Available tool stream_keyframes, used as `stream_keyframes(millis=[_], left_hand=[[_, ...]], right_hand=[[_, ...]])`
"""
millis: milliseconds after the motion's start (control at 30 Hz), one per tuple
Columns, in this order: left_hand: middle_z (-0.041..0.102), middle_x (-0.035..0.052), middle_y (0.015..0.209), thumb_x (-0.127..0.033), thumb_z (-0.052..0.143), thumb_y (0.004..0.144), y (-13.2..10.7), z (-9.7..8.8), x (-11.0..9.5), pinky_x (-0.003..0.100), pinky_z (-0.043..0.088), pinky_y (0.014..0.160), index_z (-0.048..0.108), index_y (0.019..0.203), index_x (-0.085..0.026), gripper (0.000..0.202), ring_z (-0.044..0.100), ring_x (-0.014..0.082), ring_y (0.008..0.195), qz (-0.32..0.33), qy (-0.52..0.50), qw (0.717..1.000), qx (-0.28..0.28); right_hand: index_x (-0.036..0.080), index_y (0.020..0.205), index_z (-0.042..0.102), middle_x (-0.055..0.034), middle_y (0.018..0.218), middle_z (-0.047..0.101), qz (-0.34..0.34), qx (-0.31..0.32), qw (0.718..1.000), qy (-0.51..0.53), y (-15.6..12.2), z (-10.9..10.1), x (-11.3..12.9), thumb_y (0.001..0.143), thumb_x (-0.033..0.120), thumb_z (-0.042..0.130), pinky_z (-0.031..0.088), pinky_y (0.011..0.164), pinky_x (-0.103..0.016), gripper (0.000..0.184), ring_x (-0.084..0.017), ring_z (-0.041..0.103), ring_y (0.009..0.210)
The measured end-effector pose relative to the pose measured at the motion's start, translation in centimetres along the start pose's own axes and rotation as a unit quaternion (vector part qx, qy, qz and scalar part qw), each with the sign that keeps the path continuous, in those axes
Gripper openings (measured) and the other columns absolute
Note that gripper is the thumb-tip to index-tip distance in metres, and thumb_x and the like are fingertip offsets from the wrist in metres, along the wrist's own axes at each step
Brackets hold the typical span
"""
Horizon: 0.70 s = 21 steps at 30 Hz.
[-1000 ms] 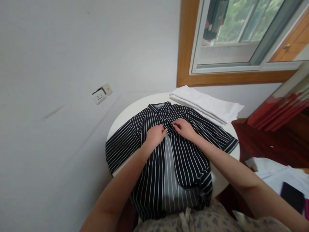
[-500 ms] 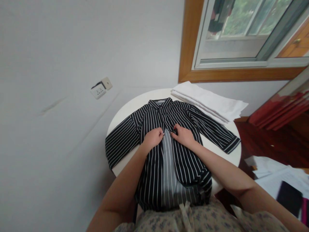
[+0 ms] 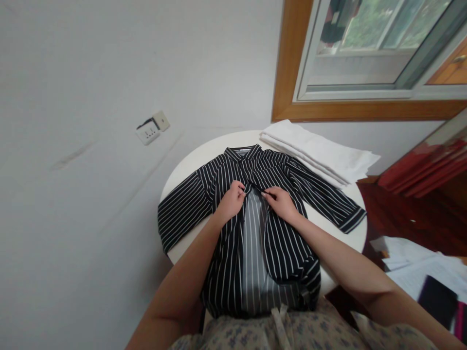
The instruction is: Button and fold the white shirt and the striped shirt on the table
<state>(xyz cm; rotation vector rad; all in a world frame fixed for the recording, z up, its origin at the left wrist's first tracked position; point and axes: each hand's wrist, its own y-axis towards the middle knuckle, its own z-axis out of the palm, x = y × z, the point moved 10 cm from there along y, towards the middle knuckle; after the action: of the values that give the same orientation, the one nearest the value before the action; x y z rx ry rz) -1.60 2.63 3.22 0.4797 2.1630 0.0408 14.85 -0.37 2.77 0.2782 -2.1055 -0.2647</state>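
Note:
A black shirt with white stripes [image 3: 226,233] lies front side up on a round white table [image 3: 189,158], its collar toward the wall and sleeves spread to both sides. The upper front is joined, while below the chest the two front edges part and show the grey inner side of the back. My left hand [image 3: 231,201] is closed, pinching the front edge on the left of the gap. On the other side, my right hand [image 3: 280,203] pinches the opposite front edge. Any button between the fingers is too small to make out. The hem hangs over the near table edge against my body.
Folded white cloth [image 3: 317,150] lies at the table's back right. A wall with a socket [image 3: 148,132] stands behind and left, a wood-framed window [image 3: 365,111] behind right. Papers [image 3: 419,267] and a dark flat object [image 3: 438,300] are at lower right, near a red curtain [image 3: 426,165].
Both hands have moved slightly up the shirt front and lifted the two edges, pulling them a little apart. The gap now looks wider at its top.

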Motion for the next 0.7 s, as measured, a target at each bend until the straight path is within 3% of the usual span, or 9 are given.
stream_keyframes(millis=[100,200,367,700], left_hand=[[0.05,-0.0056,0.069,-0.009,0.047,0.083,0.3,0.1,0.4,0.023,0.043,0.067,0.046,0.097,-0.02,0.018,0.054,0.0106,0.064,0.002,-0.059,0.998,-0.02],[0.056,-0.003,0.072,-0.01,0.047,0.083,0.5,1.0,1.3,0.025,0.046,0.072,0.052,0.091,-0.018,0.012,0.058,0.0113,0.069,-0.019,-0.076,0.997,0.007],[0.066,0.0025,0.08,-0.013,0.051,0.083,0.2,2.2,2.4,0.028,0.049,0.078,0.06,0.095,-0.016,0.015,0.064,0.0139,0.078,-0.057,-0.031,0.996,0.061],[0.062,0.0033,0.083,-0.013,0.061,0.078,-0.3,0.8,0.4,0.028,0.048,0.08,0.067,0.086,-0.016,0.011,0.06,0.0156,0.082,-0.015,0.148,0.988,0.043]], right_hand=[[0.017,0.082,0.066,0.0006,0.069,0.059,0.092,0.022,0.976,0.194,-0.1,1.3,-1.8,0.083,0.045,0.059,0.054,0.054,-0.025,0.029,-0.012,0.057,0.06],[0.017,0.086,0.065,0.0027,0.07,0.058,0.143,0.042,0.943,0.299,-0.4,2.8,-2.6,0.074,0.046,0.068,0.055,0.05,-0.021,0.032,-0.009,0.058,0.059],[0.016,0.093,0.064,0.0043,0.067,0.06,0.165,0.095,0.936,0.296,-0.8,4.1,-2.8,0.076,0.035,0.069,0.058,0.051,-0.022,0.027,-0.008,0.06,0.052],[0.015,0.094,0.062,0.0042,0.064,0.061,0.184,0.114,0.939,0.268,-1.0,4.2,-2.6,0.083,0.018,0.059,0.057,0.05,-0.021,0.011,-0.009,0.062,0.049]])
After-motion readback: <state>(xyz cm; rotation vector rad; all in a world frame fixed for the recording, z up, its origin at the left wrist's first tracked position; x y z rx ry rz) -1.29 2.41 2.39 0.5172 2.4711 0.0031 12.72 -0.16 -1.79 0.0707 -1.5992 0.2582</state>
